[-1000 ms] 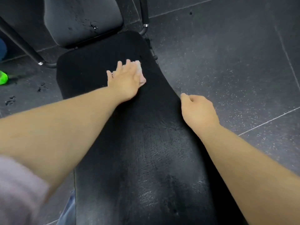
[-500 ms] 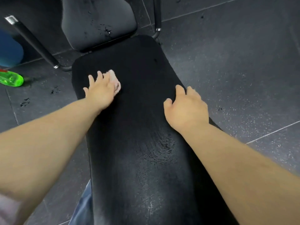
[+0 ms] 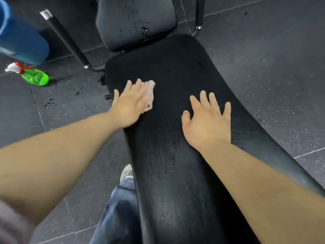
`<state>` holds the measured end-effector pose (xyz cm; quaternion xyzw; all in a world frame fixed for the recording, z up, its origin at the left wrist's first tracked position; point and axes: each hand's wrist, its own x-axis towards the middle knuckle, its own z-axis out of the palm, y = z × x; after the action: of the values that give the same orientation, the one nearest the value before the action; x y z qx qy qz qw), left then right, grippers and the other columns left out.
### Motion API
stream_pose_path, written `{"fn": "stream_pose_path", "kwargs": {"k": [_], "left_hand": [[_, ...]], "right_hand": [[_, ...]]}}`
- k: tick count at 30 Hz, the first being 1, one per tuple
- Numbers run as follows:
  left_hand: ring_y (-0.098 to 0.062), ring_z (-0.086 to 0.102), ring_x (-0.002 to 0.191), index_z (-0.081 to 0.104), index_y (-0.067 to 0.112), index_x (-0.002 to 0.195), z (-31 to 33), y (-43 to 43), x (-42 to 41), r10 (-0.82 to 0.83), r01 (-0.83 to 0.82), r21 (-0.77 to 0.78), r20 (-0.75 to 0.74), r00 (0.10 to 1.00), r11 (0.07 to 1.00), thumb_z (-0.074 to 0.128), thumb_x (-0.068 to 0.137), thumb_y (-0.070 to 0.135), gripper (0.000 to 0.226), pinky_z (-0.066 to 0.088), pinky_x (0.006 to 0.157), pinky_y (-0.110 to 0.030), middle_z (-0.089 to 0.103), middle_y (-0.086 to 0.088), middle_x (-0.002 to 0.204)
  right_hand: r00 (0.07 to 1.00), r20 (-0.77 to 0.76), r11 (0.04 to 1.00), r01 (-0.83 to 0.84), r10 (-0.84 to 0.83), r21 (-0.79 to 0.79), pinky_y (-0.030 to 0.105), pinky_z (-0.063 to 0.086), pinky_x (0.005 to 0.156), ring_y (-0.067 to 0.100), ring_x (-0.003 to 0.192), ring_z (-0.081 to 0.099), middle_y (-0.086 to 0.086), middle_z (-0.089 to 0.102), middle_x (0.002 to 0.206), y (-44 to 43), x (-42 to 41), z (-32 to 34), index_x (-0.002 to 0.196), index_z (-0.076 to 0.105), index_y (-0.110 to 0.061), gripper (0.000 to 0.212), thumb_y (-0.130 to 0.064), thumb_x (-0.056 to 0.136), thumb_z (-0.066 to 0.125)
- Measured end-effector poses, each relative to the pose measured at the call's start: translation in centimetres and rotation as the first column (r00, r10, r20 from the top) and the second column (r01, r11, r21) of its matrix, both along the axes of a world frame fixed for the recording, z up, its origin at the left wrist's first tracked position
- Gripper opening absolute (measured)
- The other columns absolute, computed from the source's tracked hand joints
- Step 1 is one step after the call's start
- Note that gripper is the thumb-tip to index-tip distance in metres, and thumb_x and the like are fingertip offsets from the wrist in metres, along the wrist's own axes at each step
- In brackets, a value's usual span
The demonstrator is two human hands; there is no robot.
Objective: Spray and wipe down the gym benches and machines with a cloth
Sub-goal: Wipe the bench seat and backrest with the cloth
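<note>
Two hands are on one long black bench pad (image 3: 175,164), with one cloth (image 3: 150,91) between them and the pad. Beyond the pad's far end stands one grey seat pad (image 3: 135,20), flanked by two black frame tubes, one on the left (image 3: 66,39) and one on the right (image 3: 199,14). One green spray bottle (image 3: 35,77) and one blue cylinder-shaped object (image 3: 19,37) are on the floor (image 3: 263,67), left of the pad's far end.

The cloth is pale pinkish white and bunched, its edges blurred. It lies on the left half of the pad, near the far end. The left hand (image 3: 131,104) presses it flat with straight, slightly parted fingers (image 3: 139,85). Most of it is hidden under that hand, and a strip shows along the hand's right side and past the fingertips. That visible strip runs lengthwise with the pad, towards the seat pad.

The right hand (image 3: 207,120) rests palm down on the right half of the pad, apart from the cloth, fingers spread wide.

The pad's long axis runs from the person away to its rounded far end. Its surface shows grey streaks and a cracked patch near the middle. The bottle lies on its side, its red and white trigger head pointing away from the pad. Beside the pad's left edge, close to the person, are one blue-jeaned leg (image 3: 119,208) and one light shoe (image 3: 127,171).
</note>
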<state>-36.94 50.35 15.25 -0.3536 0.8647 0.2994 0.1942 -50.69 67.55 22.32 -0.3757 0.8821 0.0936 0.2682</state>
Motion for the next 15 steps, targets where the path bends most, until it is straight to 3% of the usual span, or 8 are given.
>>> {"fn": "stream_pose_path", "kwargs": {"k": [2, 4, 6, 7, 8, 10, 13, 15], "left_hand": [[-0.027, 0.001, 0.15, 0.014, 0.025, 0.156, -1.8, -2.0, -2.6, 0.264, -0.251, -0.116, 0.114, 0.958, 0.961, 0.021, 0.105, 0.028, 0.052, 0.004, 0.117, -0.06, 0.009, -0.002, 0.164], [-0.033, 0.023, 0.14, 0.033, 0.02, 0.145, -0.7, -0.6, -4.9, 0.395, -0.374, -0.16, 0.128, 0.91, 0.913, 0.028, 0.099, 0.022, 0.046, 0.022, 0.11, -0.057, 0.031, -0.008, 0.152], [-0.035, 0.037, 0.128, 0.044, 0.016, 0.134, 1.7, 3.0, -4.4, 0.236, -0.235, -0.089, -0.005, 0.972, 0.968, 0.034, 0.089, 0.017, 0.047, 0.03, 0.102, -0.053, 0.044, -0.007, 0.138], [-0.031, 0.027, 0.139, 0.037, 0.018, 0.145, 3.0, 5.5, -2.6, 0.053, -0.056, -0.024, -0.122, 0.991, 0.998, 0.028, 0.091, 0.025, 0.056, 0.022, 0.112, -0.052, 0.034, -0.002, 0.151], [-0.018, 0.004, 0.15, 0.016, 0.025, 0.156, 4.5, 7.5, -0.5, -0.106, 0.118, 0.041, -0.222, 0.969, 0.992, 0.016, 0.093, 0.038, 0.064, 0.003, 0.121, -0.043, 0.008, 0.01, 0.163], [0.004, -0.029, 0.141, -0.012, 0.042, 0.148, 6.2, 8.3, 3.2, -0.27, 0.322, 0.161, -0.279, 0.922, 0.933, 0.002, 0.093, 0.052, 0.058, -0.022, 0.113, -0.023, -0.023, 0.029, 0.152], [0.006, -0.032, 0.138, -0.015, 0.048, 0.146, 4.0, 4.3, 3.3, -0.355, 0.388, 0.189, -0.185, 0.916, 0.902, 0.006, 0.095, 0.058, 0.056, -0.022, 0.115, -0.032, -0.023, 0.03, 0.151], [-0.004, -0.021, 0.145, -0.01, 0.043, 0.15, 2.0, 1.9, 1.2, -0.214, 0.228, 0.146, -0.104, 0.971, 0.963, 0.01, 0.095, 0.058, 0.06, -0.011, 0.119, -0.05, -0.012, 0.02, 0.159]], "right_hand": [[1.0, -0.01, 1.0, 0.009, -0.009, -0.004, 0.053, -0.004, 0.119, 0.02, 0.151, -0.006, -0.001, 0.002, 0.165, 0.0, 0.1, 0.0, 0.155, 0.014, -0.027, 0.057, -0.044, 0.102, 0.02], [1.0, -0.013, 1.0, 0.017, -0.017, -0.008, 0.053, -0.005, 0.119, 0.02, 0.151, -0.006, -0.001, 0.002, 0.164, 0.0, 0.1, -0.1, 0.155, 0.014, -0.028, 0.057, -0.044, 0.101, 0.02], [1.0, -0.001, 1.0, 0.02, -0.02, -0.002, 0.053, -0.005, 0.119, 0.019, 0.151, -0.006, -0.001, 0.002, 0.165, -0.2, 0.2, 0.0, 0.155, 0.014, -0.028, 0.057, -0.043, 0.101, 0.021], [1.0, 0.006, 1.0, 0.027, -0.027, -0.004, 0.053, -0.006, 0.119, 0.019, 0.151, -0.007, -0.001, 0.002, 0.165, -0.2, 0.2, 0.1, 0.155, 0.015, -0.027, 0.057, -0.043, 0.101, 0.021], [0.999, 0.014, 0.999, 0.037, -0.037, -0.009, 0.053, -0.007, 0.12, 0.019, 0.151, -0.007, -0.001, 0.001, 0.164, -0.3, 0.3, 0.2, 0.155, 0.014, -0.027, 0.057, -0.043, 0.101, 0.021], [0.999, 0.02, 0.999, 0.038, -0.038, -0.004, 0.053, -0.007, 0.119, 0.02, 0.151, -0.009, -0.001, -0.001, 0.164, -0.3, 0.3, 0.3, 0.156, 0.012, -0.027, 0.057, -0.042, 0.102, 0.02], [1.0, 0.02, 1.0, 0.024, -0.024, 0.003, 0.055, -0.008, 0.118, 0.021, 0.15, -0.011, 0.001, -0.003, 0.164, -0.3, 0.3, 0.3, 0.156, 0.009, -0.025, 0.057, -0.042, 0.102, 0.018], [0.999, 0.036, 1.0, 0.022, -0.022, 0.0, 0.056, -0.009, 0.118, 0.023, 0.15, -0.012, 0.002, -0.005, 0.164, -0.4, 0.3, 0.3, 0.156, 0.007, -0.024, 0.058, -0.041, 0.102, 0.017]]}}
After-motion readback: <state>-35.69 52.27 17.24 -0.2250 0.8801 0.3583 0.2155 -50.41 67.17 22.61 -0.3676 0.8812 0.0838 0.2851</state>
